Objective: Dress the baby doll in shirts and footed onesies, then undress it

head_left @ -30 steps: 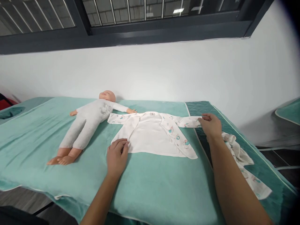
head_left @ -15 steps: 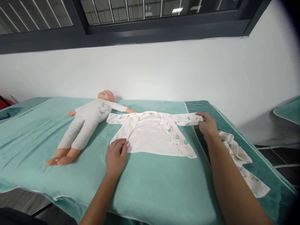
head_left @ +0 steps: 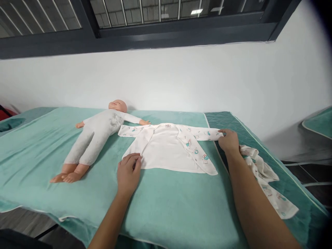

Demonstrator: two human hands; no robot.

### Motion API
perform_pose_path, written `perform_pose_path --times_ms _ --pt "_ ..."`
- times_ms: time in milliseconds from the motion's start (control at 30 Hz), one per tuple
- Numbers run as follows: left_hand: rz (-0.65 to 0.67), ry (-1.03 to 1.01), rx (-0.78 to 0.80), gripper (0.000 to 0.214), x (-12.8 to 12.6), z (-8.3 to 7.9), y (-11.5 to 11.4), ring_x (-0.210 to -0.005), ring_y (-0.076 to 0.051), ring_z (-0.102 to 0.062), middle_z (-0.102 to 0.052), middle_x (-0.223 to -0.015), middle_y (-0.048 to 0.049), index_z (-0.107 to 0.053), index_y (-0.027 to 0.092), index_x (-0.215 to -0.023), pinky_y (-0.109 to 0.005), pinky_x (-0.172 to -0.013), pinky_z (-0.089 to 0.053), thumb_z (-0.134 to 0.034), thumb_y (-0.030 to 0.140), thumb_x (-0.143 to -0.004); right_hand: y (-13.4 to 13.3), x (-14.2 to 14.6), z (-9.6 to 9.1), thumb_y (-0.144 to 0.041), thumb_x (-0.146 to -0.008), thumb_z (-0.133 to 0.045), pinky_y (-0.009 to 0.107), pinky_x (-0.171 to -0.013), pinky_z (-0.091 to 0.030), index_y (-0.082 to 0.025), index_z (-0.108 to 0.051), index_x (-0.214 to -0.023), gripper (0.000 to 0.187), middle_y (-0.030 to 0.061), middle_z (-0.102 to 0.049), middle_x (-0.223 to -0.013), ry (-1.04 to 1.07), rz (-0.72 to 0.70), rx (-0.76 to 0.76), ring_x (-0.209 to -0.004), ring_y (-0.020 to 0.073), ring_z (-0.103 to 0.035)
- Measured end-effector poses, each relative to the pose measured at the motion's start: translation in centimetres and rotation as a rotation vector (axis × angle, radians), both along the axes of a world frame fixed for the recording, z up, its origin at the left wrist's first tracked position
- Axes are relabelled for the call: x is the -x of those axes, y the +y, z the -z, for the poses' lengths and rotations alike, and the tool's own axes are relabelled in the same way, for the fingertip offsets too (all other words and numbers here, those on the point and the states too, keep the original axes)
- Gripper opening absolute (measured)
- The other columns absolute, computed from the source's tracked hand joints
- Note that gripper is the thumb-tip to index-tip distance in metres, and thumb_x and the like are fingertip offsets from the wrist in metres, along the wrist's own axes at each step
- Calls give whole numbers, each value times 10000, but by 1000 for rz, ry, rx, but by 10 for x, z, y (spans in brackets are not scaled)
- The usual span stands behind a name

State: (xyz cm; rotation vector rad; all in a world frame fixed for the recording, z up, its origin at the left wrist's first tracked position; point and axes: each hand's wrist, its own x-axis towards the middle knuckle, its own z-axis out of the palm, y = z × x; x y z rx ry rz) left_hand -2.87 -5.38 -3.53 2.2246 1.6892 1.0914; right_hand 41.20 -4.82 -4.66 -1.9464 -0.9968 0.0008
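A white baby shirt (head_left: pixel 163 150) with a small coloured print lies spread on the green bed cover, its front open and both sleeves stretched sideways. My right hand (head_left: pixel 228 140) pinches the cuff of the right-side sleeve. At the shirt's lower left corner rests my left hand (head_left: pixel 129 171), its fingers curled together over the edge of the front panel. A baby doll (head_left: pixel 100 133) in a white cloth body lies on its back to the left, one hand close to the shirt's left sleeve.
A crumpled printed garment (head_left: pixel 269 183) lies right of my right forearm, on the darker green part of the bed cover (head_left: pixel 176 207). Behind the bed stands a white wall (head_left: pixel 166 79) below a dark-framed window (head_left: pixel 181 34). Another green surface (head_left: pixel 320 121) shows at the right edge.
My right hand has moved slightly down and toward me, and the sleeve in it now slopes a little lower. My left hand and the doll have stayed in place.
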Motion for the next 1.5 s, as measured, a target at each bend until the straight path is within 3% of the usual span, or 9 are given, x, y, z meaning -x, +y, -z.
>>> perform_pose_path --times_ms 100,267,467,700,900,1033,1167,1300,1500 --pt "5 -7 -4 218 0 0 1 -1075 -213 -611 -707 -1116 -14 -693 247 -893 -377 -927 -419 -477 264 -914 2 13 -6 -159 -738 -481 440 -1050 -363 -177 -673 -1030 350 140 -577 -1247 -97 -41 -32 -1224 281 -485" --pt "-1 27 -84 193 -1 2 -2 -1074 -220 -605 -698 -1114 -32 -678 232 -925 -381 -925 -433 -486 234 -918 8 33 -9 -298 -846 -518 386 -912 -456 -199 -693 -974 238 103 -696 -1051 -164 -301 127 -992 255 -617" --pt "127 137 -266 163 -15 -6 -16 -989 -230 -611 -702 -1037 -54 -660 220 -995 -386 -911 -445 -529 197 -900 13 47 -11 -291 -903 -458 366 -905 -447 -181 -676 -1043 281 114 -687 -1084 -200 -350 115 -1009 240 -613" --pt "340 92 98 250 -94 -25 -19 -949 -209 -621 -688 -998 -51 -646 224 -1053 -329 -804 -477 -437 332 -970 20 58 -11 -265 -859 -549 319 -871 -442 -212 -692 -961 184 72 -680 -1045 -227 -525 195 -949 203 -616" --pt "299 167 310 352 -172 -36 7 -822 -263 -657 -675 -901 -107 -598 193 -1109 -334 -685 -452 -498 472 -918 22 54 -9 -326 -837 -575 309 -728 -425 -206 -669 -944 186 47 -651 -856 -216 -466 249 -798 198 -592" --pt "318 151 314 257 -198 -30 26 -845 -252 -657 -652 -983 -114 -553 199 -1119 -327 -713 -456 -551 296 -881 24 54 -11 -366 -812 -592 297 -655 -399 -227 -655 -922 188 4 -628 -751 -157 -451 282 -711 183 -568" --pt "389 -41 222 291 -203 -20 33 -937 -227 -633 -615 -1124 -95 -520 238 -1174 -335 -754 -466 -437 160 -906 21 64 -19 -361 -814 -594 308 -704 -435 -219 -657 -955 210 25 -667 -853 -11 -496 138 -732 179 -570" --pt "466 -282 195 233 -204 -16 31 -990 -197 -599 -597 -1129 -73 -522 235 -1076 -346 -851 -477 -479 130 -873 16 85 -32 -452 -898 -530 312 -782 -451 -220 -658 -974 276 40 -687 -964 131 -597 -13 -842 193 -598" --pt "629 -816 484 283 -209 -21 28 -1265 -183 -528 -564 -1350 -81 -475 238 -1097 -364 -1000 -468 -495 87 -859 15 93 -39 -519 -949 -446 299 -848 -437 -226 -670 -940 369 8 -683 -909 278 -742 48 -928 201 -610"
